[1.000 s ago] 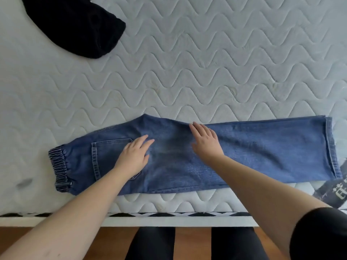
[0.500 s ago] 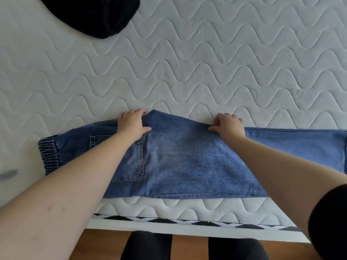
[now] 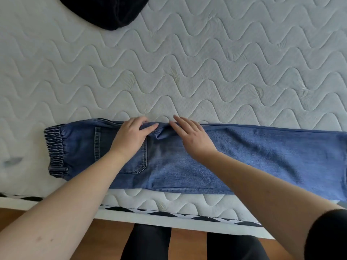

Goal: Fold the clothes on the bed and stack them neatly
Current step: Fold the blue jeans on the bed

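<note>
White quilted bed point(image 3: 206, 62) carries my folded jeans point(image 3: 262, 156); left hand point(image 3: 131, 136) and right hand point(image 3: 193, 137) press flat, fingers straight; black garment point(image 3: 105, 10) well apart.

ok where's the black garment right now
In the head view, the black garment lies at the top left on the mattress, cut off by the frame edge, well beyond the jeans.
</note>
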Demonstrator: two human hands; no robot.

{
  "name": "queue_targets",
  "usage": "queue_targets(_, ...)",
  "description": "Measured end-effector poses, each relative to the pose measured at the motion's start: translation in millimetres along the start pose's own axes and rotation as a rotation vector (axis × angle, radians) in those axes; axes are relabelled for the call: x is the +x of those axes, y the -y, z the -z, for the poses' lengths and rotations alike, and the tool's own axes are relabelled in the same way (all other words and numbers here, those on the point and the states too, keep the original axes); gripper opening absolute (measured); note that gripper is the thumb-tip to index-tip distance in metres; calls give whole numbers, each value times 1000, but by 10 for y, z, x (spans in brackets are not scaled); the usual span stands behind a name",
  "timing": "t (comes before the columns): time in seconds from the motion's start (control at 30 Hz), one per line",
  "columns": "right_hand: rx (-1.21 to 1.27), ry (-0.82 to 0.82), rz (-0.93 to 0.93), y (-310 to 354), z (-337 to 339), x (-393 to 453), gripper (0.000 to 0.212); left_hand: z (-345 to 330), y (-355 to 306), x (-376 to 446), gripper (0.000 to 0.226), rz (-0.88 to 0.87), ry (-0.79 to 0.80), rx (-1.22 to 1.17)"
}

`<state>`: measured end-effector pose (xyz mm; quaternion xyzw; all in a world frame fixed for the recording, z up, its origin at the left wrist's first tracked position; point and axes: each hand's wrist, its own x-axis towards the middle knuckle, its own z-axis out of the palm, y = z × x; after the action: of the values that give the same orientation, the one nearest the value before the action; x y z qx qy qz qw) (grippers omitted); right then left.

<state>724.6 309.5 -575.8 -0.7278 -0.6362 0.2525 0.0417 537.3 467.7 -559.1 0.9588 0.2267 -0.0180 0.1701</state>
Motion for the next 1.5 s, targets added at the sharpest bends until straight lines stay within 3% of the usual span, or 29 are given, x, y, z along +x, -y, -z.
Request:
queue_targets(0.17,-85,39,53,210,-158,-158,74,-122,-53,-249,61,6,73,155)
queue_targets(0.37,-158,121,-153,-8,-459,-498,65,-499,-169,-661,61,208,308,224)
queue_targets(0.67,-186,103,-420,-446,-462,-973,64,-652,18,-763,64,273,341,253)
queue_targets(0.77,-149,28,-509,-372,-435,-1034,64,-598,10,-767,64,255,315,237)
queue_targets(0.9,-61,-116,-413,98,-376,-593,60,-467,-62,-695,56,217,238,212)
queue_targets(1.0,-4,-101,-305,454,-367,-136,58,-399,-98,-580,45,184,163,176)
queue_targets(1.13,88,-36,-287,633,-401,279,57,-409,-74,-475,45,229,218,95)
queue_targets(1.27,38,17,-390,292,-465,137,60,-487,-23,-487,39,246,246,102)
queue_targets(1.5,-129,71,-613,-950,-368,-959,70,-571,-121,-556,46,279,242,220)
